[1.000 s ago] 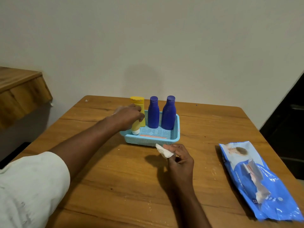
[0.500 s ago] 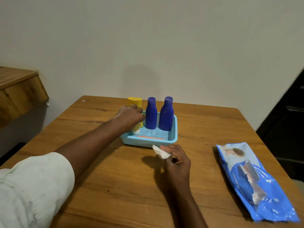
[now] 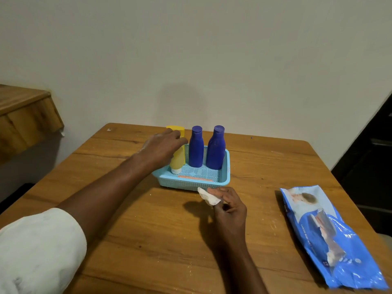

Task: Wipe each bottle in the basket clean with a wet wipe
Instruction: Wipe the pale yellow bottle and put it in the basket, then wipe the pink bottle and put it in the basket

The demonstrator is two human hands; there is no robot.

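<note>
Little has moved since the earlier frames: the left hand [image 3: 163,148] still curls round the yellow bottle [image 3: 177,160] at the left end of the basket [image 3: 226,177], centre frame, beside two blue bottles [image 3: 196,148]. The right hand [image 3: 230,205] pinches the folded wet wipe [image 3: 209,197] just below the basket's near rim. Lifting the yellow bottle sideways could knock its blue neighbour over. Open table [image 3: 148,230] lies lower centre; the wipes pack [image 3: 331,236] sits lower right.
</note>
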